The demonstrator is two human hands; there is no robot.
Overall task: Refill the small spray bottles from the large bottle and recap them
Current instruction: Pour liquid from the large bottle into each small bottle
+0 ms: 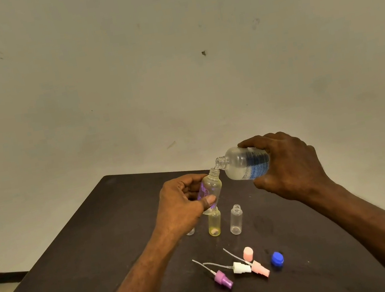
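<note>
Over dark table (pixel 82 253), right hand (pixel 289 165) grips large bottle (pixel 245 162), tipped onto left hand (pixel 180 204)'s gripped small bottle (pixel 212 186).

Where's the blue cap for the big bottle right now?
In the head view, the blue cap lies on the dark table, near edge, at the right end of the row of loose spray tops, beside the pink spray top.

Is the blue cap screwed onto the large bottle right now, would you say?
No, the blue cap lies on the table, and the large bottle in the right hand has an open neck.

Dim, even indoor light; soft focus, wide-angle bending at edges.
</note>
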